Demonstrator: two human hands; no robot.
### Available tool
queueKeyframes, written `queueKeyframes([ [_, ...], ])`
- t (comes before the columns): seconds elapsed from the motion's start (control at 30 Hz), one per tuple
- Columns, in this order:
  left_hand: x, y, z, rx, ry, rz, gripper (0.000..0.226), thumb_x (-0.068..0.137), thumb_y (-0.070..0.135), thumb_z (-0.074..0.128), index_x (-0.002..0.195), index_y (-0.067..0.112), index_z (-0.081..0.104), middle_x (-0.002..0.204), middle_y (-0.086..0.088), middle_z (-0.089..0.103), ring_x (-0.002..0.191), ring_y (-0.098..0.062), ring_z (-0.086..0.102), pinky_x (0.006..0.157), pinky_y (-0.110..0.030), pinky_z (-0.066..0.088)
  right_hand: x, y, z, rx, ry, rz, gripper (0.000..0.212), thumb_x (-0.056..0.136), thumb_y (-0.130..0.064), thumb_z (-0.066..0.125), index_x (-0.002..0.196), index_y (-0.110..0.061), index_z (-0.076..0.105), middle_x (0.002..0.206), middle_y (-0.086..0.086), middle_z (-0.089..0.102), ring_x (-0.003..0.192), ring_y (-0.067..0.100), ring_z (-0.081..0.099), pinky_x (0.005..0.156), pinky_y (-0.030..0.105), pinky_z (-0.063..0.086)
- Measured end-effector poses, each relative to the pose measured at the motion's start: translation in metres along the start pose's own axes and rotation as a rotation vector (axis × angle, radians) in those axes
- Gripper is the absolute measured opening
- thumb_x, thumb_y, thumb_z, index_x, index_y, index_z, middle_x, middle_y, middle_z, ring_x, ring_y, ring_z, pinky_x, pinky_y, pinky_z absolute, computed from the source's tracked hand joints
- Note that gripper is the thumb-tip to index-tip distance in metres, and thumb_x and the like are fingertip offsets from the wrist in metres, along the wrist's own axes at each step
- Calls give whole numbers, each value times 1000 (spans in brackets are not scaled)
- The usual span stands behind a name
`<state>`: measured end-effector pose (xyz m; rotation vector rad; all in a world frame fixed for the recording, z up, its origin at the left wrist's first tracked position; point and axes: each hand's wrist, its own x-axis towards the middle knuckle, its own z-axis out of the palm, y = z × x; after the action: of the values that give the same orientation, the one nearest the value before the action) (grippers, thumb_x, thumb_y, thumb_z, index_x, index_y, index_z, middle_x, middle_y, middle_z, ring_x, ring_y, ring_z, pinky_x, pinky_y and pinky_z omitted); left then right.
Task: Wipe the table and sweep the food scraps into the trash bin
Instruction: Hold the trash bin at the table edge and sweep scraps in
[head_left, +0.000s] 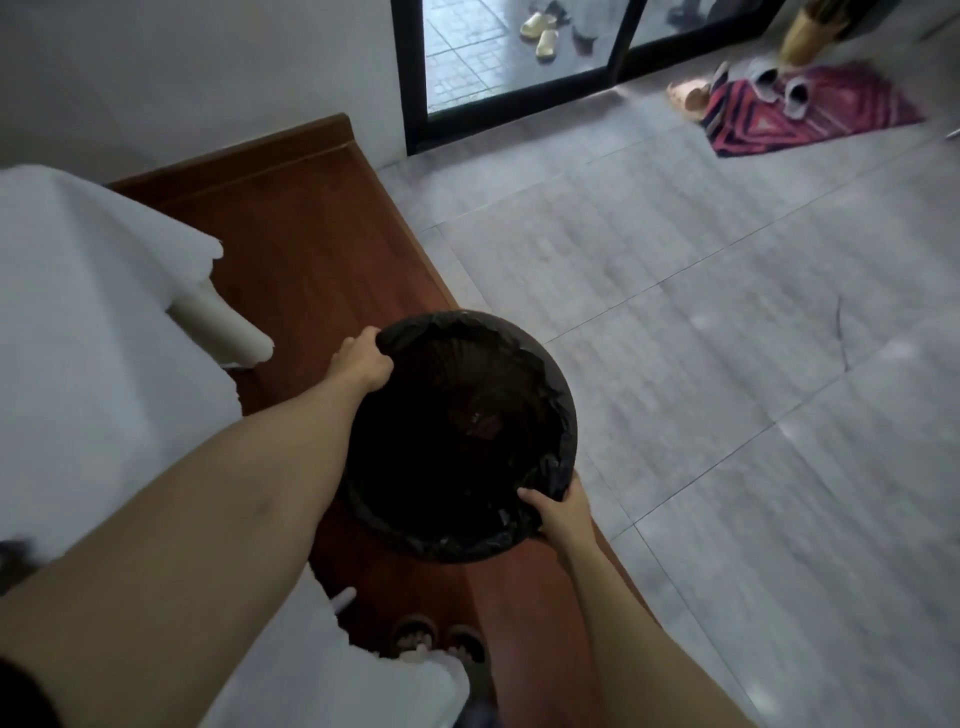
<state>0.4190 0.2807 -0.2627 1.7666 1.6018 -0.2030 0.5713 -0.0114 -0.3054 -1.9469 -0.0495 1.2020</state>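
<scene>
Got both hands on the trash bin (457, 436) down by the worktop (78, 312): left hand (361, 361) far rim, right hand (558, 512) near rim, each grip closed over it. Feels light probably, but the liner (556, 467) is slippery, so pinch the hard rim.

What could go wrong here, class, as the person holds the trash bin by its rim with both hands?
1. The left hand and right hand pinch the loose black liner on the trash bin; it may slip off the rim.
2. The white tablecloth hangs close beside the bin and could snag.
</scene>
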Motion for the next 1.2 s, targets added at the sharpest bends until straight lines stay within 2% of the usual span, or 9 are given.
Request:
queueKeyframes([
  [0.1, -40, 25, -42, -30, 4, 70, 55, 95, 25, 47, 148, 23, 35, 143, -15, 47, 124, -38, 50, 102, -43, 45, -46, -35, -15, 5, 13, -89, 55, 83, -12, 71, 131, -24, 47, 125, 7, 60, 111, 31, 60, 91, 55, 53],
  [0.17, -70, 38, -68, -47, 37, 88, 61, 97, 29, 47, 154, 24, 26, 153, -14, 35, 133, -37, 43, 107, -44, 40, -75, -56, -25, 41, 28, -130, 46, 86, -3, 66, 125, -21, 50, 118, 8, 62, 105, 29, 62, 90, 51, 54],
  [0.3, -137, 46, -111, -67, 165, 218, 68, 99, 34, 50, 157, 24, 17, 159, -11, 24, 141, -35, 31, 114, -45, 32, -129, -83, -33, 71, 37, -204, 43, 87, 1, 63, 124, -18, 50, 113, 5, 62, 100, 24, 61, 87, 45, 55],
  [0.43, -198, 20, -158, -141, 311, 351, 65, 98, 34, 54, 155, 22, 24, 159, -8, 28, 145, -28, 30, 118, -45, 29, -170, -92, -30, 27, 93, -256, 40, 85, 0, 63, 118, -20, 52, 106, 4, 61, 96, 24, 60, 86, 45, 54],
  [0.53, -248, -26, -191, -167, 432, 375, 59, 100, 30, 52, 153, 20, 29, 158, -8, 32, 143, -25, 32, 119, -42, 27, -193, -91, -28, -21, 120, -256, 46, 84, -3, 66, 126, -14, 52, 111, 7, 61, 104, 29, 59, 91, 49, 52],
  [0.67, -313, -101, -211, -182, 581, 230, 56, 102, 30, 48, 154, 20, 27, 160, -5, 28, 146, -23, 25, 120, -38, 21, -215, -82, -24, -70, 137, -222, 54, 84, -6, 67, 135, -12, 49, 121, 12, 59, 111, 34, 58, 93, 52, 51],
  [0.87, -382, -213, -189, -189, 701, 1, 57, 103, 33, 44, 154, 16, 27, 161, -10, 24, 149, -25, 17, 121, -38, 13, -212, -59, -15, -113, 129, -197, 44, 72, -23, 69, 110, -37, 52, 112, 10, 63, 102, 35, 63, 85, 58, 54],
  [0.97, -404, -250, -173, -137, 739, -124, 56, 102, 33, 45, 153, 14, 31, 161, -13, 25, 150, -29, 17, 122, -43, 14, -217, -59, -5, -101, 128, -204, 46, 77, -17, 69, 118, -29, 53, 114, 11, 63, 101, 37, 63, 85, 59, 55],
  [1.2, -421, -286, -129, 82, 596, -301, 64, 99, 49, 43, 156, 23, 26, 163, -12, 17, 149, -38, 13, 118, -55, 16, -202, -48, 3, -26, 96, -161, 50, 61, -26, 69, 107, -38, 57, 114, 9, 64, 103, 34, 64, 88, 58, 54],
])
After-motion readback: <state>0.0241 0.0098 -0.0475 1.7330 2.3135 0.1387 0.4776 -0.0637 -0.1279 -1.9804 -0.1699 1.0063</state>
